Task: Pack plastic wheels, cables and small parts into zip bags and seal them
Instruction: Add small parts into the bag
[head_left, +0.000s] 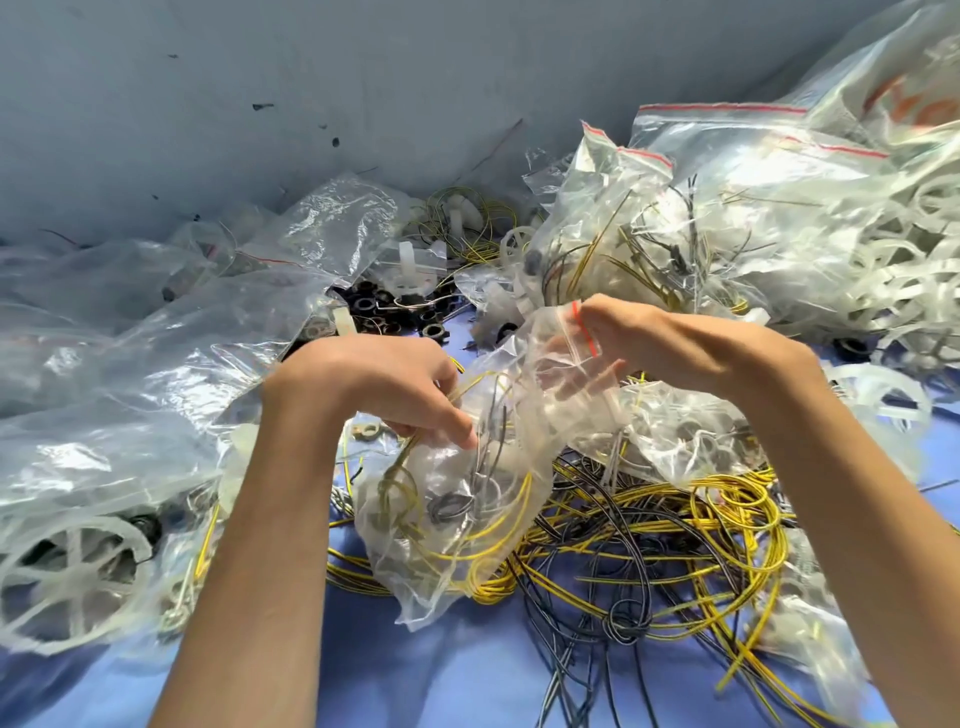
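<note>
Honestly, your left hand (374, 384) pinches cables (511, 514), your right hand (665, 338) holds the zip bag (415, 597) mouth; stray loops could jam the seal.

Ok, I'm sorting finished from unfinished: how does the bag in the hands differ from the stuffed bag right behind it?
The held bag is lifted, with the right hand pinching its red-striped top and the left hand gripping its side. The bag behind rests untouched. The held bag hangs slack with a few cables and a dark ring, while the bag behind bulges with cables. Both are clear plastic with a red zip strip.
</note>
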